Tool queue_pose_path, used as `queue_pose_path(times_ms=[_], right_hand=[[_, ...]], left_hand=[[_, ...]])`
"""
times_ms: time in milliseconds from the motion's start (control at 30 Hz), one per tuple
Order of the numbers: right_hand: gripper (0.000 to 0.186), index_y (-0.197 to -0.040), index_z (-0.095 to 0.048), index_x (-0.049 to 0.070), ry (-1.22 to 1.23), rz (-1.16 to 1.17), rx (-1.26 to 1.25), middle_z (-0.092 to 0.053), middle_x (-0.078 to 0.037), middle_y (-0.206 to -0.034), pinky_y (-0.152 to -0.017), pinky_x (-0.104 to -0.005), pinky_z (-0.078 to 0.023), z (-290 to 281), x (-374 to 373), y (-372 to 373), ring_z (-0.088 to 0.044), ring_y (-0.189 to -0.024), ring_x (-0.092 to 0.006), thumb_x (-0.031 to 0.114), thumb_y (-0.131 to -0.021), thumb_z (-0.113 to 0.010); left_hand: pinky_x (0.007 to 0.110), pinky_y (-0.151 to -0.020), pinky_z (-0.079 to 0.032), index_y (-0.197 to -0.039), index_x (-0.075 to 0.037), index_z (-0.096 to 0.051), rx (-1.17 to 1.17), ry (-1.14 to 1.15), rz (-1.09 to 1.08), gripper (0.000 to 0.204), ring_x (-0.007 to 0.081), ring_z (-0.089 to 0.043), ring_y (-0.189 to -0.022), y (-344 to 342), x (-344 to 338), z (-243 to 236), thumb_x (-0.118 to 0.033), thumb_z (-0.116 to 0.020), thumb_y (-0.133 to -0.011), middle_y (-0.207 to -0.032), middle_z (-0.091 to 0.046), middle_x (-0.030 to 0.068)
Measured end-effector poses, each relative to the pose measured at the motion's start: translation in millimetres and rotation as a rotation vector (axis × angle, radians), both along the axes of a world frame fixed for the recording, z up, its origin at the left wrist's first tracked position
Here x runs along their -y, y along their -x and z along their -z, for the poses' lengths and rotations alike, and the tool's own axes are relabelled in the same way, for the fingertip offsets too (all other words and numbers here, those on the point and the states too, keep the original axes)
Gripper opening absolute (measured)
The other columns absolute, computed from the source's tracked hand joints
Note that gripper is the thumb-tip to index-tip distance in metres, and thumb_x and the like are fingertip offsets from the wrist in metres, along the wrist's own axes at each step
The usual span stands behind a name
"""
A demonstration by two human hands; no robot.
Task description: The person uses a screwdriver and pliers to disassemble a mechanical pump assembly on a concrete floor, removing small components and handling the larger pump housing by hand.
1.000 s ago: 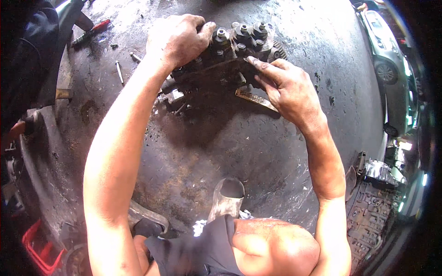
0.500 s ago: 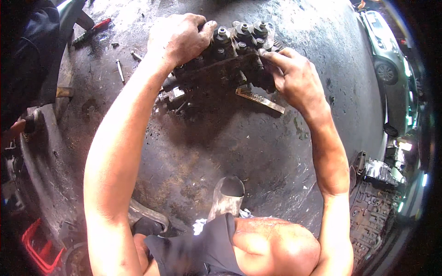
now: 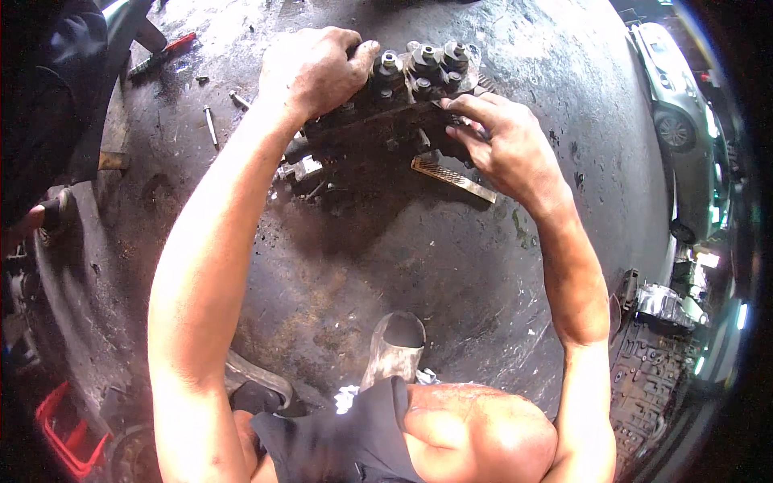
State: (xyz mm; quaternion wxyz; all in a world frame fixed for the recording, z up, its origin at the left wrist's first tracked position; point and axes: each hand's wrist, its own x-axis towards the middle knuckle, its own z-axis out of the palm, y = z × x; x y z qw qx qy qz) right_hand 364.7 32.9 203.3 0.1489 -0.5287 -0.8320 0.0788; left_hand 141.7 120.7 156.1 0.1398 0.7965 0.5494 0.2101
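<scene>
A greasy black metal engine part with several round bolt-topped fittings (image 3: pixel 423 64) stands on the dark floor at the top middle. My left hand (image 3: pixel 318 71) is closed over its left end, fingers curled out of sight behind it. At its right end my right hand (image 3: pixel 511 141) is closed in a pinch, the fingertips against the part's near edge. Something small and reddish shows between those fingers, too hidden to name. Below the part lies a slotted metal strip (image 3: pixel 453 179). A small silvery metal piece (image 3: pixel 306 168) sits beside the part's lower left.
Loose bolts (image 3: pixel 211 125) and a red-handled tool (image 3: pixel 163 55) lie on the floor to the left. A person in dark clothes (image 3: pixel 60 121) is at the far left. A red crate (image 3: pixel 68 439) stands lower left, a metal engine casting (image 3: pixel 648 370) lower right, a car (image 3: pixel 680 121) farther off.
My right hand has shifted slightly down along the part's right end, its fingertips now at the near edge. The left hand stays in place.
</scene>
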Motion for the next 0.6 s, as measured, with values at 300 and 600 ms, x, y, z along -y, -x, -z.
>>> queue_pose_path(times_ms=[300,600], right_hand=[[0.020,-0.096,-0.062,0.009,0.107,0.116,-0.078,-0.063,-0.016,-0.083,-0.073,-0.0417,-0.051,-1.2,-9.0,-5.1,-0.062,-0.079,-0.0355,0.016,-0.079,-0.067],[0.024,-0.108,-0.063,0.007,0.210,0.131,-0.091,-0.067,-0.014,-0.083,-0.071,-0.0326,-0.051,-8.4,2.5,6.2,-0.064,-0.073,-0.0210,0.015,-0.085,-0.064]], left_hand=[[0.042,-0.089,-0.047,-0.107,-0.013,-0.068,0.007,0.005,-0.009,0.044,0.0339,-0.062,-0.099,-0.6,-0.7,1.2,-0.048,-0.049,-0.089,-0.103,-0.066,0.0157],[0.042,-0.089,-0.047,-0.106,-0.012,-0.068,-0.005,0.006,-0.003,0.043,0.0338,-0.062,-0.098,-0.3,-1.1,-1.0,-0.047,-0.049,-0.089,-0.102,-0.067,0.0158]])
